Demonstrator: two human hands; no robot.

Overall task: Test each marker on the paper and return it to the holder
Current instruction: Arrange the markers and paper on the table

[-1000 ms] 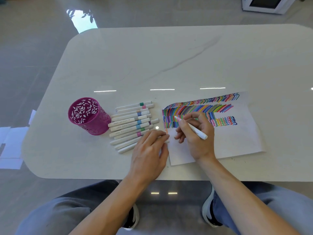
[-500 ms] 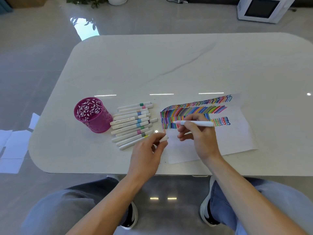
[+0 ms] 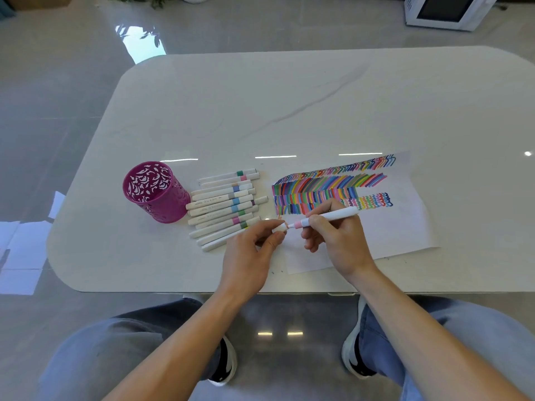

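Cap (image 3: 279, 228) nearly on the marker (image 3: 333, 216)
Cap pinched in left grip (image 3: 249, 256); marker held in right grip (image 3: 338, 241); its tip (image 3: 287, 226) could be crushed by a misaligned push.

Likely home: marble table (image 3: 289, 111), microwave (image 3: 443, 10)

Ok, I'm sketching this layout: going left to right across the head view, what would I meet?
pink holder → row of loose markers → cap pinched by the left hand → marker in the right hand. The paper runs under the right hand, so it is left out.
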